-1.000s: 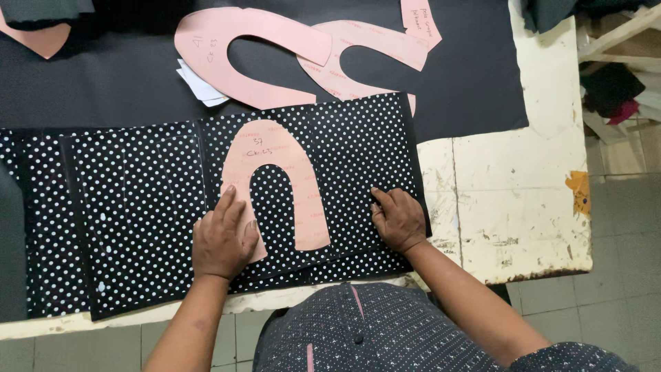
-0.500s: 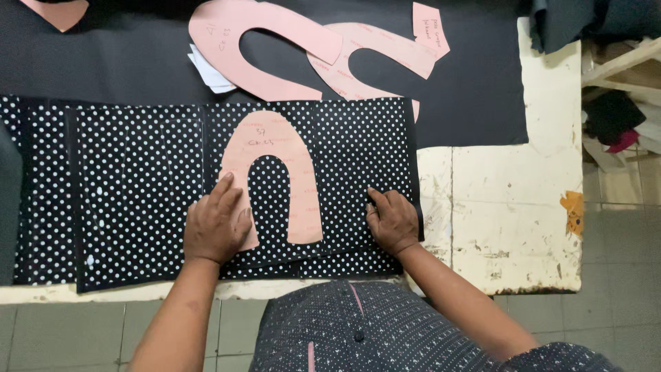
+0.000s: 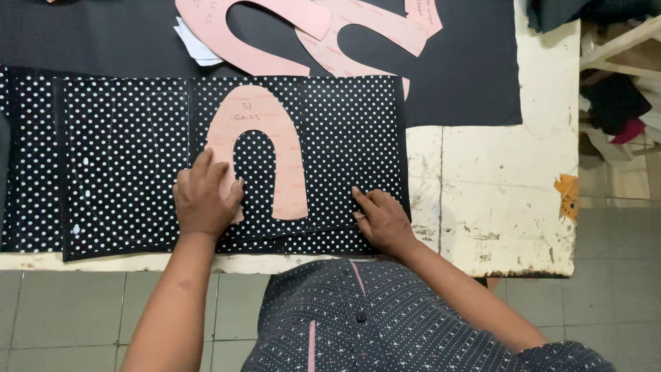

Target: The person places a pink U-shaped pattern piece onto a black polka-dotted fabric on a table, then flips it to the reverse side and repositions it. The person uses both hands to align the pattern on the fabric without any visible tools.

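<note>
While both hands press flat on the cloth, I look straight down at a pink arch-shaped pattern (image 3: 256,131) lying on a black sheet with white dots (image 3: 344,138). I take that pattern as my landmark. My left hand (image 3: 204,201) lies on its left leg, palm down, fingers spread and resting on the card and the dotted sheet beside it; it grips nothing, only pins the card in place. My right hand (image 3: 383,222) lies to the right of the pattern, just apart from its right leg, fingers together and flat on the dotted sheet near that sheet's lower right corner; it too clasps nothing. The open end of the arch points toward me and the rounded top points away.

Left of the pattern, a second dotted sheet (image 3: 124,158) lies edge to edge with the first, and a further dotted strip (image 3: 27,158) runs to the picture's left border. Beyond the pattern's top lies plain black cloth (image 3: 468,83), and on it rest several larger pink curved patterns (image 3: 275,41) that overlap one another, with a scrap of white paper (image 3: 195,45) tucked under their left side. Right of the pattern, past the dotted sheet's edge, the worn white table (image 3: 509,200) shows bare, chipped paint. Below the pattern, near me, are my dark patterned shirt (image 3: 385,324) and a grey tiled floor (image 3: 69,317).
</note>
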